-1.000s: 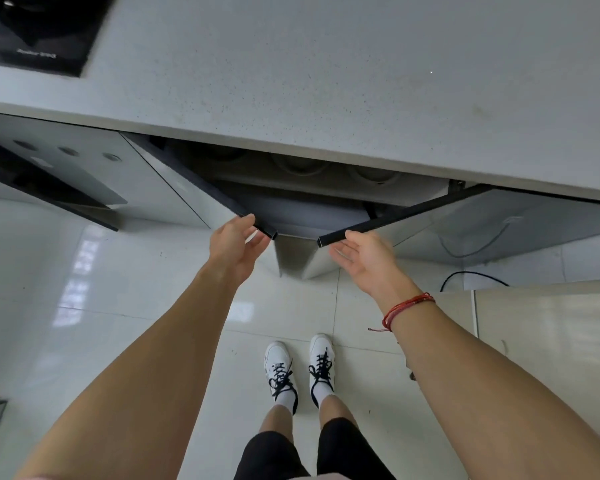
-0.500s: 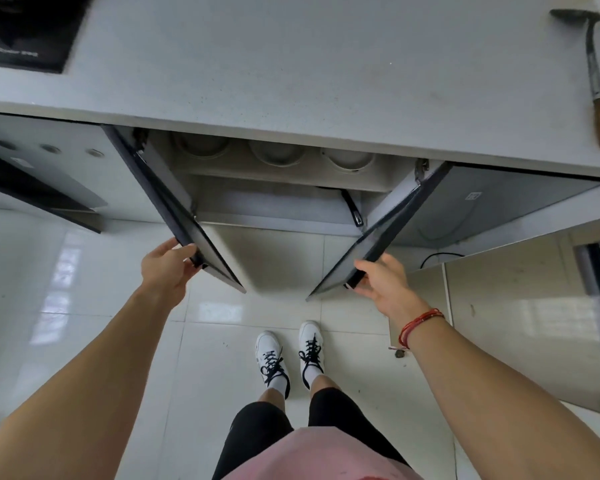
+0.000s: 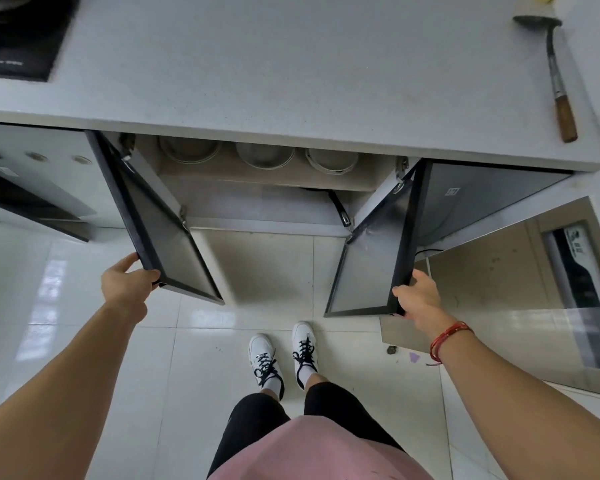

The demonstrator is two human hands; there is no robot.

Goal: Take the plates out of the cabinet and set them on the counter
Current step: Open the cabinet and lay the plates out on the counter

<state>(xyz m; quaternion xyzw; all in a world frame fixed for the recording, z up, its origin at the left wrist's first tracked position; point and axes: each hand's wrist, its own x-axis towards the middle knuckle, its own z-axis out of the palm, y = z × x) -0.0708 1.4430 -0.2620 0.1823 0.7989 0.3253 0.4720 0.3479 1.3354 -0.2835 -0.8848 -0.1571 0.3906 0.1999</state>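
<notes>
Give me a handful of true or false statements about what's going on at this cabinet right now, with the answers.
1. Both cabinet doors are swung open. True: the left door and right door stand wide.
2. The left hand is holding a plate. False: it grips the lower edge of the left door.
3. Round dishes sit in a row on the upper shelf inside. True.
4. The right hand rests on the counter. False: its fingers hold the corner of the right door.
5. A utensil with a wooden handle lies on the counter at the right. True.
6. Plates are already set out on the counter. False: none is visible there.
</notes>
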